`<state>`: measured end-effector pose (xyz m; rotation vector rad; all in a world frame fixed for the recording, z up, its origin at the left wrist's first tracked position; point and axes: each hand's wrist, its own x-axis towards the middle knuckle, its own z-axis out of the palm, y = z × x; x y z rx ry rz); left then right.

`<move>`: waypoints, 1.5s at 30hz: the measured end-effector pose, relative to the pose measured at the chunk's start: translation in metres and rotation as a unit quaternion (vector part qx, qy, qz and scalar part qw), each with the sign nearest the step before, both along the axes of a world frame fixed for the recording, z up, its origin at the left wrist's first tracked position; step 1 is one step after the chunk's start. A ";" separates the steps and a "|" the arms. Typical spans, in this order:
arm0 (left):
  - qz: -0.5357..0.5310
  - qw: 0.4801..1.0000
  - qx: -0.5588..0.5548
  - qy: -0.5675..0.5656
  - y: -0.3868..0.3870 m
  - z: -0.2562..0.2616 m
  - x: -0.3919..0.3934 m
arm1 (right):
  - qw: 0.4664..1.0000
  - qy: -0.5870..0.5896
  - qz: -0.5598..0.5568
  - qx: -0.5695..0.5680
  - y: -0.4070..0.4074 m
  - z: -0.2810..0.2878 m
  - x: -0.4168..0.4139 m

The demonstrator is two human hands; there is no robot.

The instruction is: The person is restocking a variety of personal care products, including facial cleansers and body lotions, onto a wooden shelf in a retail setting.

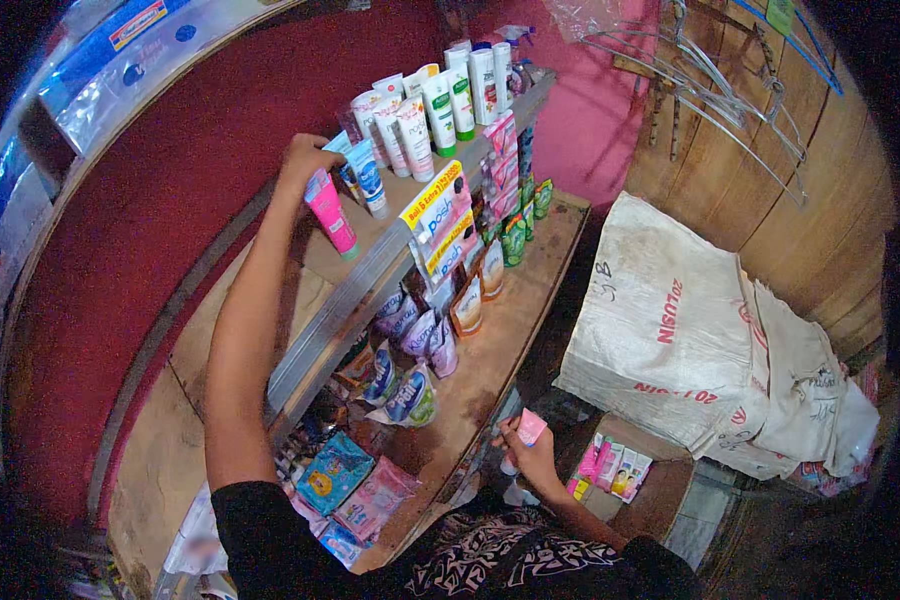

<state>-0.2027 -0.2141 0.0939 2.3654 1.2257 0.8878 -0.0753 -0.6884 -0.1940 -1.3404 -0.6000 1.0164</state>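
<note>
My left hand [311, 157] reaches over the upper shelf, its fingers at the tops of the light blue tubes; whether it grips one I cannot tell. A blue and white squeeze tube [367, 178] stands just right of those fingers. Below the hand, a pink squeeze tube [331, 215] stands tilted near the shelf's front edge. White squeeze tubes [415, 139] and green-capped tubes [439, 114] stand in rows farther along. Low in front of my body, my right hand [529, 450] holds a small tube with a pink end [531, 427].
On the lower shelf [450, 382] stand refill pouches [422, 334], detergent packs [412, 397] and wipes packs [335, 471]. Sachet strips [442, 217] hang from the upper shelf's edge. White woven sacks [660, 337] and a cardboard box [607, 510] with small packages are at right, below wire hangers [712, 90].
</note>
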 end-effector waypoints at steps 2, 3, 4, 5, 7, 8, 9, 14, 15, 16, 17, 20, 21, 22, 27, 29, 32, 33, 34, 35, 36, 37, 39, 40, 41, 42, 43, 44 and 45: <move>0.017 1.000 -0.005 0.011 0.009 0.001 -0.009 | 1.000 -0.001 0.010 0.003 0.000 0.002 -0.001; 0.026 0.999 -0.015 0.020 0.009 0.001 -0.004 | 1.000 -0.004 0.012 0.002 -0.001 0.002 0.001; 0.034 0.995 0.044 0.081 0.009 0.003 -0.002 | 1.000 -0.005 0.010 0.001 -0.001 0.000 0.002; 0.032 0.995 0.044 0.080 0.007 0.002 -0.001 | 1.000 -0.012 0.003 0.000 -0.002 -0.005 0.002; -0.010 0.999 -0.031 0.001 0.014 -0.002 -0.014 | 1.000 -0.019 0.005 0.004 -0.003 -0.009 0.000; -0.003 0.998 -0.048 -0.028 0.019 -0.006 -0.022 | 1.000 -0.008 0.012 0.007 -0.002 -0.010 -0.002; -0.006 0.998 -0.050 -0.029 0.016 -0.004 -0.017 | 1.000 0.002 0.009 0.004 -0.003 -0.011 0.000; -0.020 0.997 -0.076 0.016 -0.007 0.010 -0.009 | 1.000 -0.004 0.012 -0.012 -0.004 -0.002 0.001; -0.022 0.997 -0.065 0.033 -0.010 0.012 -0.009 | 1.000 -0.012 0.007 -0.019 -0.004 -0.005 0.001; -0.023 0.995 -0.092 0.003 -0.011 0.012 -0.010 | 0.999 -0.020 0.003 -0.026 -0.004 -0.007 0.000; -0.024 0.996 -0.091 0.003 -0.013 0.013 -0.009 | 0.999 -0.020 0.001 -0.026 -0.005 -0.008 0.001; 0.005 0.995 -0.100 0.028 -0.009 0.017 -0.020 | 1.000 0.011 0.006 0.008 -0.003 -0.007 -0.002; -0.004 0.994 -0.111 -0.010 -0.012 0.018 -0.023 | 1.000 0.004 0.003 0.010 -0.003 -0.008 -0.003; -0.012 0.991 -0.120 -0.048 -0.014 0.019 -0.025 | 1.000 -0.003 0.002 0.013 -0.003 -0.007 -0.003; 0.070 0.985 -0.093 -0.126 -0.047 0.072 -0.038 | 0.988 0.095 -0.020 0.121 0.024 0.018 0.007; 0.254 0.967 0.020 0.019 -0.102 0.095 -0.032 | 0.988 0.087 0.045 0.115 0.036 0.067 0.020; -0.069 0.966 0.224 -0.104 -0.175 0.090 -0.029 | 0.969 -0.015 0.108 0.220 0.079 0.119 0.036; -0.123 0.972 0.187 -0.068 -0.201 0.089 -0.025 | 0.959 0.031 0.184 0.214 0.088 0.149 0.038; -0.176 0.974 0.136 -0.046 -0.222 0.082 -0.010 | 0.934 -0.197 0.113 0.276 0.108 0.165 0.048; -0.213 0.973 0.087 -0.015 -0.238 0.076 -0.009 | 0.943 -0.122 0.162 0.264 0.117 0.198 0.041; -0.238 0.969 0.068 0.010 -0.249 0.069 -0.001 | 0.943 -0.083 0.181 0.268 0.125 0.224 0.040; -0.256 0.965 0.052 0.038 -0.256 0.064 0.004 | 0.930 -0.097 0.203 0.290 0.137 0.240 0.039; -0.272 0.962 0.031 0.006 -0.255 0.064 -0.005 | 0.911 -0.107 0.240 0.318 0.158 0.264 0.029; -0.246 0.969 -0.024 0.015 -0.254 0.071 -0.006 | 0.911 -0.087 0.261 0.306 0.163 0.272 0.031; -0.221 0.972 -0.079 0.025 -0.252 0.077 -0.006 | 0.911 -0.067 0.281 0.293 0.166 0.277 0.032; -0.260 0.961 -0.088 0.008 -0.251 0.083 -0.015 | 0.911 -0.083 0.281 0.291 0.168 0.282 0.028; -0.256 0.963 -0.086 0.007 -0.251 0.084 -0.019 | 0.909 -0.083 0.285 0.293 0.172 0.285 0.022; -0.264 0.963 -0.046 0.011 -0.251 0.085 -0.023 | 0.904 -0.086 0.286 0.306 0.177 0.288 0.018; -0.275 0.961 -0.008 0.015 -0.251 0.084 -0.026 | 0.900 -0.089 0.285 0.317 0.181 0.290 0.015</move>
